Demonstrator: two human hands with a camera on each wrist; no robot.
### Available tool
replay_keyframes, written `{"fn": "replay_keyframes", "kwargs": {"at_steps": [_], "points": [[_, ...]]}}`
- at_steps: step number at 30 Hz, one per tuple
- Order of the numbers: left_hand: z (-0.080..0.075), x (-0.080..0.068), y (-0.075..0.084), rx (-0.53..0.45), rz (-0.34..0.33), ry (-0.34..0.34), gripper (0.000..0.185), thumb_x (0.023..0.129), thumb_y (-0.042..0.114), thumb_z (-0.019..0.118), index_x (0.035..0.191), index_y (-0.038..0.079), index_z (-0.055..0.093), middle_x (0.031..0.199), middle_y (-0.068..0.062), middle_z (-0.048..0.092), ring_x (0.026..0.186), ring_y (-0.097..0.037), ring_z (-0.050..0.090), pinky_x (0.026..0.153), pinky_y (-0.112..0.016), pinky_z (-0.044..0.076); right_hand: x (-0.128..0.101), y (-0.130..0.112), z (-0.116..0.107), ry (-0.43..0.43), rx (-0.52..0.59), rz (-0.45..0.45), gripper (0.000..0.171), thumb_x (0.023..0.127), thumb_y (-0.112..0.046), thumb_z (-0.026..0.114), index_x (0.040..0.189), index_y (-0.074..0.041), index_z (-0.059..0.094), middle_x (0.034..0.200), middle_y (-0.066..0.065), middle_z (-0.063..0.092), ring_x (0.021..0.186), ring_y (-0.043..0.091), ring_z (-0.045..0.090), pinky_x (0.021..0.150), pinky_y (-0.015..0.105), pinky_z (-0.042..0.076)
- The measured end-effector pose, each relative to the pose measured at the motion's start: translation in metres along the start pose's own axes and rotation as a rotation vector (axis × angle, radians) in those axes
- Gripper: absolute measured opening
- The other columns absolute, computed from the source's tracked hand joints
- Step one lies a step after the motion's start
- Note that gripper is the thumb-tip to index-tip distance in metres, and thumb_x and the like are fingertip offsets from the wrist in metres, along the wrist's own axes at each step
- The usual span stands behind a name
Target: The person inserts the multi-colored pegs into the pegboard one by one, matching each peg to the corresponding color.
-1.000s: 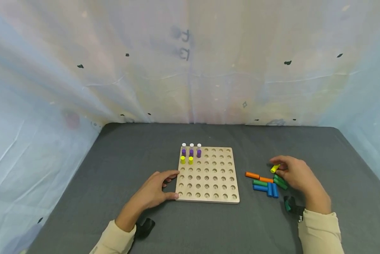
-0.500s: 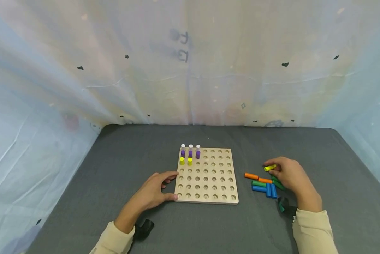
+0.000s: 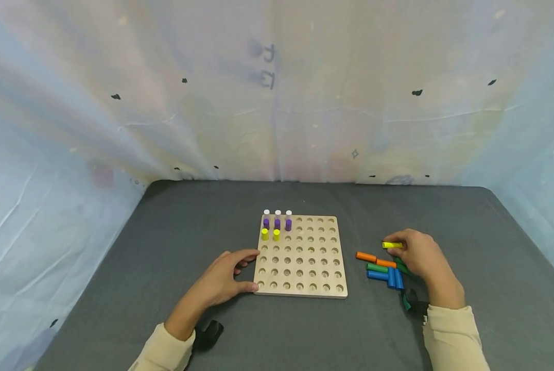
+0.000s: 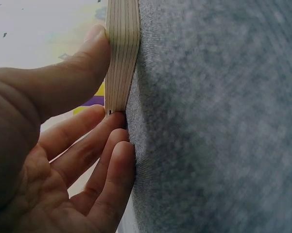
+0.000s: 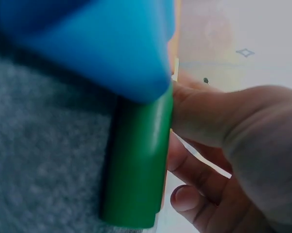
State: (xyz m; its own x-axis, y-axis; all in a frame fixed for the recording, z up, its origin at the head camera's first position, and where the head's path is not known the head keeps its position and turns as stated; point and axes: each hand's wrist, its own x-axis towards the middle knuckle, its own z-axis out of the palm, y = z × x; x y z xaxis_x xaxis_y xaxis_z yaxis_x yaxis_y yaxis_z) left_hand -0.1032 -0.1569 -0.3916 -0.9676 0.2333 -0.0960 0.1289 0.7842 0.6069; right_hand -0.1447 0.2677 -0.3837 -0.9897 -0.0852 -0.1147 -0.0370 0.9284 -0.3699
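A light wooden pegboard [image 3: 305,255] with rows of round holes lies flat on the table in the head view. My left hand [image 3: 225,275] touches its left edge, index finger and thumb spread apart. Several pegs stand upright in its far left corner: a white-topped row [image 3: 278,213], a purple row [image 3: 277,224] and two yellow pegs [image 3: 265,235]. On the right, my right hand [image 3: 420,255] pinches a yellow peg [image 3: 390,245] between thumb and fingers, above the loose pegs. In the right wrist view that peg is hidden behind a green peg [image 5: 138,165].
Loose orange [image 3: 366,256], green [image 3: 377,268] and blue [image 3: 377,275] pegs lie close together right of the board, some partly under the right hand. A dark grey cloth covers the table [image 3: 314,335]. Pale sheeting [image 3: 332,129] hangs behind it.
My right hand has moved left with the yellow peg, which has turned from slanted to nearly level. The left hand stays at the board's edge.
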Motion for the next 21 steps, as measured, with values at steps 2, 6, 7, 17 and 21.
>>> {"fn": "replay_keyframes", "kwargs": {"at_steps": [2,6,7,17,21], "points": [[0.000,0.000,0.000,-0.015,0.006,0.000,0.070,0.070,0.024,0.091,0.134,0.024,0.062,0.119,0.008,0.068,0.100,-0.008,0.055,0.087,-0.033,0.049,0.000,0.000,0.001,0.010,-0.003,-0.003,0.025,0.093,-0.012,0.069,0.117,-0.004,0.072,0.117,0.025,0.063,0.094,0.035,0.061,0.080,0.054,0.049],[0.002,0.000,-0.001,-0.024,0.008,0.002,0.070,0.070,0.023,0.091,0.134,0.023,0.062,0.119,0.008,0.068,0.102,-0.008,0.056,0.088,-0.033,0.050,-0.003,-0.002,-0.001,0.062,0.013,-0.020,0.022,0.093,-0.012,0.070,0.112,-0.003,0.071,0.108,0.022,0.059,0.089,0.032,0.058,0.075,0.049,0.048],[0.002,0.000,-0.001,-0.023,0.004,0.001,0.070,0.070,0.023,0.091,0.134,0.024,0.062,0.119,0.008,0.068,0.102,-0.008,0.056,0.088,-0.033,0.050,-0.004,-0.003,-0.002,0.077,0.023,-0.028,0.021,0.093,-0.012,0.070,0.111,-0.002,0.070,0.104,0.020,0.058,0.086,0.030,0.056,0.073,0.046,0.047],[0.001,0.000,-0.001,-0.018,-0.008,0.006,0.070,0.069,0.024,0.091,0.133,0.025,0.063,0.117,0.010,0.068,0.100,-0.007,0.055,0.087,-0.033,0.049,-0.008,-0.013,-0.014,0.126,0.097,-0.053,0.021,0.097,-0.016,0.065,0.114,-0.004,0.062,0.095,0.010,0.061,0.083,0.024,0.055,0.072,0.039,0.044],[0.001,0.000,-0.001,-0.018,-0.012,0.009,0.070,0.069,0.024,0.091,0.133,0.025,0.063,0.117,0.009,0.068,0.100,-0.007,0.055,0.087,-0.033,0.049,-0.007,-0.014,-0.014,0.133,0.103,-0.052,0.024,0.096,-0.018,0.066,0.116,-0.004,0.063,0.098,0.010,0.062,0.086,0.025,0.056,0.072,0.039,0.043]]}}
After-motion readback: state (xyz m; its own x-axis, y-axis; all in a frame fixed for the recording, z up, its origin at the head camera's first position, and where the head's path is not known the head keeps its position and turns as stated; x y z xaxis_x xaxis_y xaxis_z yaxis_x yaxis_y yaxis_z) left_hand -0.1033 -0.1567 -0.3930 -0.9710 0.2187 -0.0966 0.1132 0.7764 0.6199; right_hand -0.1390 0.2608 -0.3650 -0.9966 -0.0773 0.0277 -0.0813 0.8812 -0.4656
